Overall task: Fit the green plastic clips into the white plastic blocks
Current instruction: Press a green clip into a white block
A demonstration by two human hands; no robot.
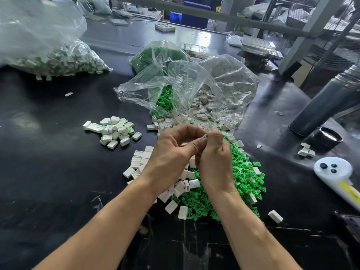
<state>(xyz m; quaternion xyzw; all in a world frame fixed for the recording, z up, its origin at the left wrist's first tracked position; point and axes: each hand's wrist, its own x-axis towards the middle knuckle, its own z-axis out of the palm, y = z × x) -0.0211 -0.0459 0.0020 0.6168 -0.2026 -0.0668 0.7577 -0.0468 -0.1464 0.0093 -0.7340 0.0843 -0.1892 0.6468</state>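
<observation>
I see both hands raised together just above the loose parts, fingertips meeting. My left hand (171, 151) has its fingers curled in toward the thumb; whatever they grasp is hidden, so I cannot tell if a block sits there. My right hand (212, 158) pinches a green clip (206, 135) at its fingertips; only a sliver of green peeks out next to the left thumb, too little to read its long axis or which way it points.

Under the right wrist spreads the heap of green clips (241, 184), lying every which way on the dark surface (58, 172). The white blocks (142, 160) are scattered under and left of the left wrist, long sides at mixed angles, some flat and some on edge. Farther left sits a small pile of blocks with green showing at their ends (115, 131).

Behind the hands an open clear bag (194, 90) spills more blocks and clips toward me. A second bag (44, 47) of blocks with green in them lies far left. To the right lies a white handle with dark buttons (333, 168), and beyond it a grey cylinder (323, 104) on its side.
</observation>
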